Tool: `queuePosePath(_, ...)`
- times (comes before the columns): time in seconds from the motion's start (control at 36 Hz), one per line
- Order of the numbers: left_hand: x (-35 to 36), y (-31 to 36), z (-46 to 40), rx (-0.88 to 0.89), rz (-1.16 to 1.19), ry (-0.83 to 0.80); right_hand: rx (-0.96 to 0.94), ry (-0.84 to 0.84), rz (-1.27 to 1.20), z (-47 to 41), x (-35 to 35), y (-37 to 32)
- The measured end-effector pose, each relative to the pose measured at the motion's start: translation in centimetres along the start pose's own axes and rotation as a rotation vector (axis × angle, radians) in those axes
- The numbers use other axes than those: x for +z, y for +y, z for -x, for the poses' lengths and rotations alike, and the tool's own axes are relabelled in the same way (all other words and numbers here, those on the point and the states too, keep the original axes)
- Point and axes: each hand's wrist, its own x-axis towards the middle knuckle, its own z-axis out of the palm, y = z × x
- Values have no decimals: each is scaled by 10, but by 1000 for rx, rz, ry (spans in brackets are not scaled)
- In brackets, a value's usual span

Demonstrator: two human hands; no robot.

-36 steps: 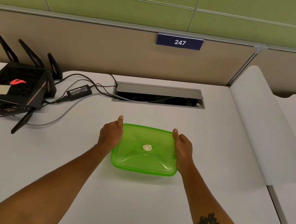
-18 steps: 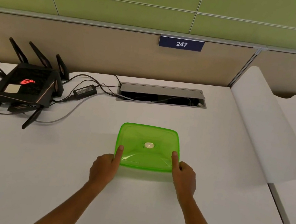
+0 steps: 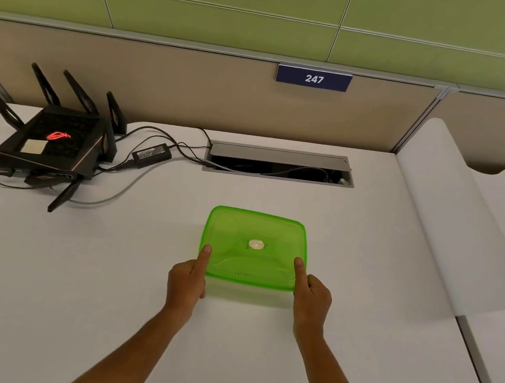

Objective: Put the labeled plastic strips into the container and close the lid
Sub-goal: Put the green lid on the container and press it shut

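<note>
Lid [image 3: 254, 241] already on green container [image 3: 247, 291] just ahead of cable hatch [image 3: 280, 164], left hand [image 3: 185, 281] and right hand [image 3: 311, 300] gripping near corners, thumbs pressing lid; strips unseen, likely inside; sealing nearly finished.

— What sits on the white desk [image 3: 33, 272]?
— A closed green container [image 3: 253, 251] near centre; far left, a black router [image 3: 50, 142], its power adapter [image 3: 152, 154] and cables [image 3: 119, 190]; a cable hatch [image 3: 280, 164] behind.
</note>
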Motion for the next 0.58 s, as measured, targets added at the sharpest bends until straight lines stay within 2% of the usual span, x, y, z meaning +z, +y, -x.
queuePosePath(0.14,-3,0,-1,2,-40,-38,-6,-18,-5,1,-1,0)
queuePosePath(0.31,-20,6,-17,56,-356,-46,-12,-26,247,-8,-13,-9)
queuePosePath(0.39,-23,20,-31,104,-352,-27,18,-46,290,-19,-12,-19)
queuePosePath(0.58,-12,67,-72,76,-242,-67,6,-133,315,-61,5,-56)
